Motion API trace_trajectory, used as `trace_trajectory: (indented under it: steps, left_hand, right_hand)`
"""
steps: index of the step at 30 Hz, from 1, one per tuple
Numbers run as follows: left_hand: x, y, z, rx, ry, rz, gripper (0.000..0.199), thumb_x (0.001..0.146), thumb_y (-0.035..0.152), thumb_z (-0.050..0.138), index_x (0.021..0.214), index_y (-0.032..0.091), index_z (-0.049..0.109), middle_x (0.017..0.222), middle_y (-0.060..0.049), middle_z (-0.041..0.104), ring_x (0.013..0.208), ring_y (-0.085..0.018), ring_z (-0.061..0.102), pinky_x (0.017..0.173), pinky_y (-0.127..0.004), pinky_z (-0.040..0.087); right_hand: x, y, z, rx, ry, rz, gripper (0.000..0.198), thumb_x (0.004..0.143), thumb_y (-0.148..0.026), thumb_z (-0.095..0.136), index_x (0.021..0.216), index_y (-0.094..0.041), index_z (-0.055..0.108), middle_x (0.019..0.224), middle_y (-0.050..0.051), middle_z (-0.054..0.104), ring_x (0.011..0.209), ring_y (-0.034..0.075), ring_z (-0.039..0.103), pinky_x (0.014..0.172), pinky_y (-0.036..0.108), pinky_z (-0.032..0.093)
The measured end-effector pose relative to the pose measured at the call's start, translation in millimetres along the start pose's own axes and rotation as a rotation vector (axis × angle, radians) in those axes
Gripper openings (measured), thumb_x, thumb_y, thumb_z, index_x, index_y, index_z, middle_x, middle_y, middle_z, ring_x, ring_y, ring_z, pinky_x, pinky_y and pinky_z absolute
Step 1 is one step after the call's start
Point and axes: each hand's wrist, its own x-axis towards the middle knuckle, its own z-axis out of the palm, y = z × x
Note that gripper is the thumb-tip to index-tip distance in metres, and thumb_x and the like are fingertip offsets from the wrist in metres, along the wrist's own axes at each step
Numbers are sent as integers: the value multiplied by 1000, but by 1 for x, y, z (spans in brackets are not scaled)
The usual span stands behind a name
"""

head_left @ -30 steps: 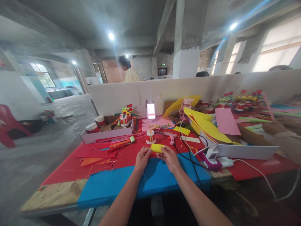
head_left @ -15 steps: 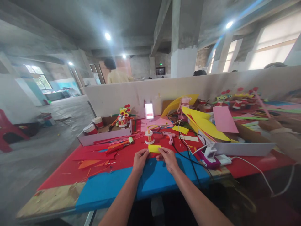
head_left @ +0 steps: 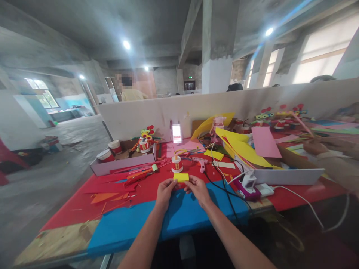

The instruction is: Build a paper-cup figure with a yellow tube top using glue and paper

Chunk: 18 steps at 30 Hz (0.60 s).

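My left hand (head_left: 164, 190) and my right hand (head_left: 198, 189) pinch a small yellow paper strip (head_left: 181, 177) between them, one at each end, just above the blue sheet (head_left: 146, 222) on the red-covered table (head_left: 84, 203). Just behind the strip stands a small white and red paper cup (head_left: 177, 164). A pink glue gun (head_left: 201, 163) lies to the right of the cup, its black cord running toward me.
A shallow white box (head_left: 120, 164) with cups and a paper figure sits at the back left. Red and orange paper scraps (head_left: 112, 194) lie left. Yellow and pink sheets (head_left: 249, 147) pile right, beside a purple device (head_left: 246, 186). Another person's hand (head_left: 316, 147) works at far right.
The yellow piece was curled like a roll a second ago and is now held flatter. The view has shifted slightly; a person in the background has moved left.
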Motion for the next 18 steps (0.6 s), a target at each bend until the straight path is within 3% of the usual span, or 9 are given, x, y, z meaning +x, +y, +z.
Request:
trace_trajectory:
  steps: [4,13,18]
  left_hand:
    - [1,0,-1,-74,12,-49,38,58,49,81,68,14,70,58,-3,67,57,-12,58,60,-22,44]
    - [-3,5,2,7,-44,11,32,66,45,77,64,14,72,58,-4,67,56,-11,53,59,-23,41]
    - [-2,3,1,60,-90,34,36,70,50,72,66,14,72,60,-5,68,57,-12,53,60,-24,41]
  right_hand:
    - [3,6,-2,-41,-52,-9,44,64,-58,72,78,-17,67,52,-1,63,47,14,60,48,25,48]
    - [0,-3,1,136,31,-9,47,70,-63,67,79,-17,68,71,6,71,67,20,69,60,30,54]
    - [3,3,-4,52,38,8,51,63,-65,72,77,-16,69,63,5,69,62,21,68,58,30,53]
